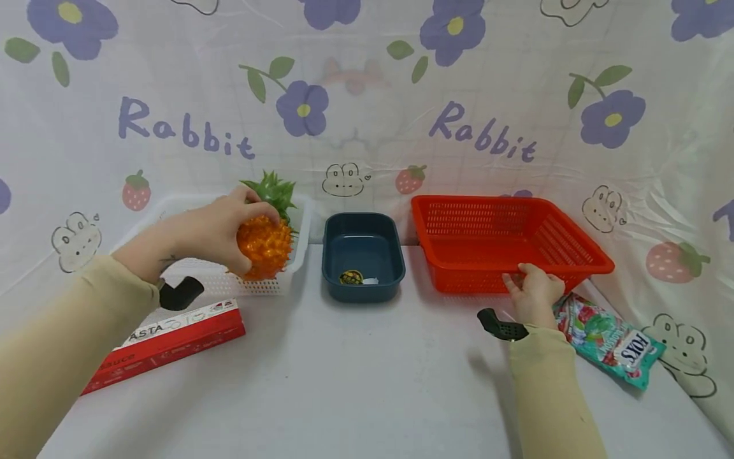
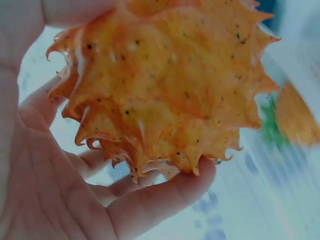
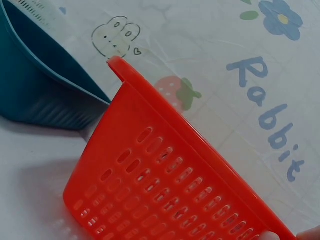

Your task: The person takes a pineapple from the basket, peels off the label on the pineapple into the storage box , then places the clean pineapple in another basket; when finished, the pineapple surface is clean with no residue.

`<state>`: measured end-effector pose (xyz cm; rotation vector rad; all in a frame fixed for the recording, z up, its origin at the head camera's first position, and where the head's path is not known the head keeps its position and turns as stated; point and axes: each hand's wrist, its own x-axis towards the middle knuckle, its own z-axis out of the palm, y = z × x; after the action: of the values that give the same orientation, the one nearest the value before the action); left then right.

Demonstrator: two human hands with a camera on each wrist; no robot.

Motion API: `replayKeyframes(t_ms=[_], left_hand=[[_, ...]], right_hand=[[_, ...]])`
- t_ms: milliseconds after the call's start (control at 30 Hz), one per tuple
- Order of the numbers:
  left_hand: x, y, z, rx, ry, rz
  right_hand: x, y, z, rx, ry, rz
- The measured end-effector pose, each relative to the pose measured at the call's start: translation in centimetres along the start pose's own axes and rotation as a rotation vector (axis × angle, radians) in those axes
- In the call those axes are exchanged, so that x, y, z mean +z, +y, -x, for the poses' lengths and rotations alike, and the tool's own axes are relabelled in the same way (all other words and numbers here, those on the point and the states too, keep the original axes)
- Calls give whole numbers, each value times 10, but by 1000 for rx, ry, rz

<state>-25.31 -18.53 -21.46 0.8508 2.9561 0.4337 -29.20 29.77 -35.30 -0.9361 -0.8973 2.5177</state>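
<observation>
My left hand (image 1: 212,233) holds an orange, spiky horned melon (image 1: 266,247) over the front of a white basket (image 1: 306,223). Thumb and fingers curve round the horned melon (image 2: 165,85) in the left wrist view. Inside that basket is a pineapple, its green crown (image 1: 276,191) showing behind the melon. On the other side, my right hand (image 1: 536,294) grips the near rim of a red slotted basket (image 1: 470,271). Only fingertips (image 3: 269,235) appear at the rim of the red basket (image 3: 165,165) in the right wrist view.
A dark blue tub (image 1: 362,293) stands between the baskets, with a small round black-and-yellow item (image 1: 351,277) in it. A red pasta box (image 1: 178,341) lies at front left. Right of my right hand is a green FOX'S bag (image 1: 610,341). A printed curtain (image 1: 367,95) hangs behind.
</observation>
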Motion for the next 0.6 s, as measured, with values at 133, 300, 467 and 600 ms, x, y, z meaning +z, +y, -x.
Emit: replayKeyframes(t_ms=[133, 300, 467, 600], left_hand=[[-5, -29, -8, -58, 18, -68], [-2, -60, -21, -121, -6, -148], [4, -85, -27, -159, -21, -177], [8, -102, -27, -184, -22, -169]], right_hand=[[0, -1, 0, -2, 2, -3], [-3, -3, -1, -5, 8, 2], [-2, -1, -1, -13, 23, 12], [1, -1, -2, -18, 22, 10]])
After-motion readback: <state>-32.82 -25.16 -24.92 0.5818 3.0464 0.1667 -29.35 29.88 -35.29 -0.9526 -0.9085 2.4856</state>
